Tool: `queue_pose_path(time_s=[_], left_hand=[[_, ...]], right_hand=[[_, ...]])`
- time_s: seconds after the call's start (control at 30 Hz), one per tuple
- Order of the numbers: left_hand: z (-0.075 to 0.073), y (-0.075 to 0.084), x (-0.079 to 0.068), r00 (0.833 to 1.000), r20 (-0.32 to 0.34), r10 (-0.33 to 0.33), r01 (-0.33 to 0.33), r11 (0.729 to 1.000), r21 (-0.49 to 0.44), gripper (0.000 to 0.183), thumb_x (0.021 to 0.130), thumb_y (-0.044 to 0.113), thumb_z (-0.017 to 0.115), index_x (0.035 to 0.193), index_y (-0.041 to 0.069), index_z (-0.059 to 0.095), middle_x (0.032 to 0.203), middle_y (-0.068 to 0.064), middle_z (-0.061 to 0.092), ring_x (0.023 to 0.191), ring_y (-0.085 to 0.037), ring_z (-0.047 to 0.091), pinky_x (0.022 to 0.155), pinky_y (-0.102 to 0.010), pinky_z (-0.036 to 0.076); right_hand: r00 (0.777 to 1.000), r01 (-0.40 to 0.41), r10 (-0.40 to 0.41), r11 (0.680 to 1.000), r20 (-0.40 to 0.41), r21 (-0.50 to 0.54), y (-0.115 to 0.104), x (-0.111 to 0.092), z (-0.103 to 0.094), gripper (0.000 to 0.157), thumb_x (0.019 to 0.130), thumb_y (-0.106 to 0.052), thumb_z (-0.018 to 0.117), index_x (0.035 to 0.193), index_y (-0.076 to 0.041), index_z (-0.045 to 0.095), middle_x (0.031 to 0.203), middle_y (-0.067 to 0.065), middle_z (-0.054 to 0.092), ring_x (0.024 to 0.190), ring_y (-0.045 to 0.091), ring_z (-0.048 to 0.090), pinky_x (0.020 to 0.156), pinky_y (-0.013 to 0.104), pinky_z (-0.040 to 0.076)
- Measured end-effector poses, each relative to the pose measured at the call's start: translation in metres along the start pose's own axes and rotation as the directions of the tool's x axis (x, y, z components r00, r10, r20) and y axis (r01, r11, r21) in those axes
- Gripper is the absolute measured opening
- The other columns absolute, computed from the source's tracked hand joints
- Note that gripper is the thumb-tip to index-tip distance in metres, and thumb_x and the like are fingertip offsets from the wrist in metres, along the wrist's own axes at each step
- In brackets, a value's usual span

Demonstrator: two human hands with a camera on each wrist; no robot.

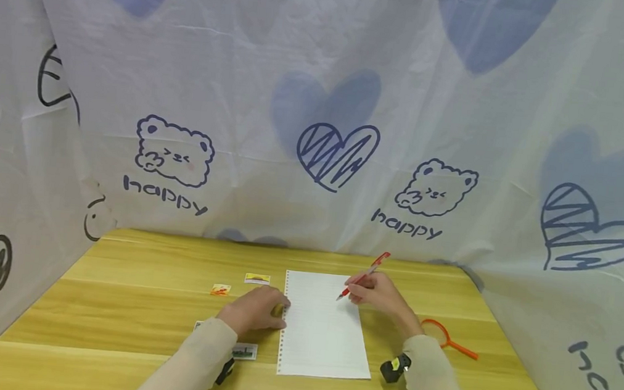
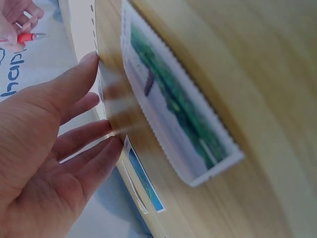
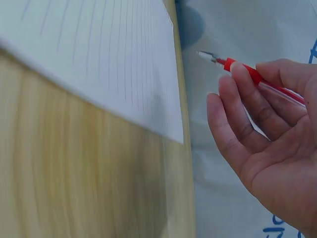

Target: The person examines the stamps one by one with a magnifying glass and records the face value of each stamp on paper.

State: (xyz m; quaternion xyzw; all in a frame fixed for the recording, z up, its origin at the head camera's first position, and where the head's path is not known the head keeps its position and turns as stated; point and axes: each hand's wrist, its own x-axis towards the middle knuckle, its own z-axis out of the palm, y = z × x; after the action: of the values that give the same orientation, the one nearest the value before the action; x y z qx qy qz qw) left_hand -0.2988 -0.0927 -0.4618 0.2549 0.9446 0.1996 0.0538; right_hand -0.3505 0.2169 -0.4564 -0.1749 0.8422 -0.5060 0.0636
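Note:
A sheet of lined loose-leaf paper [image 1: 322, 338], punched with holes down its left side, lies on the wooden table. My right hand [image 1: 380, 295] pinches a red pen [image 1: 377, 262] between thumb and fingers above the upper right of the sheet. In the right wrist view, the bare tip of the pen [image 3: 237, 68] points away from the fingers. My left hand [image 1: 257, 309] rests at the sheet's left edge, fingers loosely bent and fingertips on the margin. Close beside it, a postage stamp with a green landscape [image 2: 173, 101] fills much of the left wrist view.
Beyond my left hand lie a yellow stamp [image 1: 257, 279] and an orange one [image 1: 220, 290]. My left forearm partly covers other stamps. An orange-rimmed magnifying glass [image 1: 462, 350] lies right of my right wrist. A printed cloth [image 1: 245, 195] hangs behind the table [image 1: 130, 303].

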Motion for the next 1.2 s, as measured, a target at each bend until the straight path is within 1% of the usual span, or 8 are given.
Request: queue_pose_path(time_s=[0.13,0.33,0.43,0.6,0.8,0.9,1.1,1.2], left_hand=[[0.0,-0.001,0.0,1.0,-0.001,0.009,-0.009,1.0,0.005,0.044,0.088,0.021,0.082,0.127,0.002,0.071,0.131,-0.014,0.071,0.123,-0.033,0.064,0.111,-0.049,0.05],[0.002,-0.004,0.002,1.0,0.005,0.019,-0.019,1.0,0.01,0.045,0.089,0.021,0.082,0.127,0.002,0.07,0.132,-0.014,0.07,0.124,-0.033,0.064,0.11,-0.049,0.05],[0.002,-0.004,0.003,1.0,0.007,0.012,-0.012,1.0,0.023,0.045,0.089,0.023,0.082,0.128,0.004,0.07,0.132,-0.013,0.071,0.123,-0.031,0.064,0.11,-0.048,0.05],[0.002,-0.004,0.005,1.0,0.01,0.012,-0.012,0.999,0.037,0.044,0.089,0.024,0.082,0.127,0.005,0.072,0.13,-0.011,0.072,0.122,-0.029,0.065,0.11,-0.046,0.051],[0.0,-0.004,0.005,1.0,0.011,0.0,-0.001,0.999,0.041,0.044,0.088,0.025,0.083,0.127,0.006,0.072,0.13,-0.011,0.072,0.12,-0.028,0.066,0.11,-0.046,0.051],[0.0,-0.004,0.005,1.0,0.013,-0.003,0.003,0.999,0.036,0.044,0.088,0.025,0.083,0.127,0.006,0.072,0.13,-0.011,0.072,0.12,-0.028,0.065,0.11,-0.046,0.051],[0.0,-0.005,0.006,1.0,0.016,-0.002,0.002,1.0,0.03,0.044,0.088,0.025,0.083,0.126,0.005,0.072,0.13,-0.011,0.072,0.12,-0.029,0.065,0.11,-0.046,0.051],[0.001,-0.006,0.007,1.0,0.012,0.002,-0.002,0.999,0.037,0.044,0.088,0.026,0.083,0.125,0.005,0.073,0.129,-0.011,0.073,0.12,-0.029,0.066,0.11,-0.046,0.051]], right_hand=[[1.0,-0.026,0.026,0.999,-0.003,0.025,-0.004,0.007,0.012,0.025,0.101,-0.014,0.066,0.112,0.008,0.07,0.09,0.013,0.075,0.076,0.012,0.069,0.074,0.027,0.064],[0.996,-0.084,0.078,0.986,0.045,0.146,-0.013,0.013,0.031,0.026,0.102,-0.013,0.064,0.114,0.01,0.065,0.095,0.018,0.076,0.077,0.015,0.072,0.075,0.033,0.065],[0.993,-0.117,0.11,0.978,0.047,0.172,-0.016,0.015,0.039,0.025,0.102,-0.012,0.064,0.114,0.01,0.064,0.094,0.017,0.076,0.077,0.016,0.072,0.076,0.033,0.065],[0.991,-0.133,0.133,0.98,0.008,0.148,-0.018,0.02,0.051,0.019,0.098,-0.009,0.069,0.107,0.007,0.066,0.085,0.011,0.074,0.07,0.013,0.068,0.072,0.032,0.065],[0.99,-0.138,0.139,0.99,-0.026,0.04,-0.022,0.024,0.063,0.015,0.094,-0.012,0.075,0.099,0.001,0.069,0.082,0.006,0.071,0.066,0.012,0.064,0.066,0.028,0.062],[0.989,-0.148,0.148,0.989,-0.016,0.024,-0.023,0.025,0.068,0.015,0.095,-0.013,0.074,0.1,0.001,0.071,0.084,0.008,0.073,0.067,0.013,0.066,0.067,0.029,0.062],[0.989,-0.142,0.14,0.988,0.039,0.056,-0.02,0.028,0.073,0.022,0.096,-0.015,0.073,0.105,0.005,0.073,0.09,0.016,0.078,0.071,0.014,0.07,0.07,0.031,0.063],[0.988,-0.147,0.144,0.987,0.05,0.062,-0.02,0.029,0.075,0.02,0.096,-0.014,0.073,0.104,0.005,0.073,0.088,0.014,0.077,0.07,0.013,0.069,0.07,0.031,0.063]])
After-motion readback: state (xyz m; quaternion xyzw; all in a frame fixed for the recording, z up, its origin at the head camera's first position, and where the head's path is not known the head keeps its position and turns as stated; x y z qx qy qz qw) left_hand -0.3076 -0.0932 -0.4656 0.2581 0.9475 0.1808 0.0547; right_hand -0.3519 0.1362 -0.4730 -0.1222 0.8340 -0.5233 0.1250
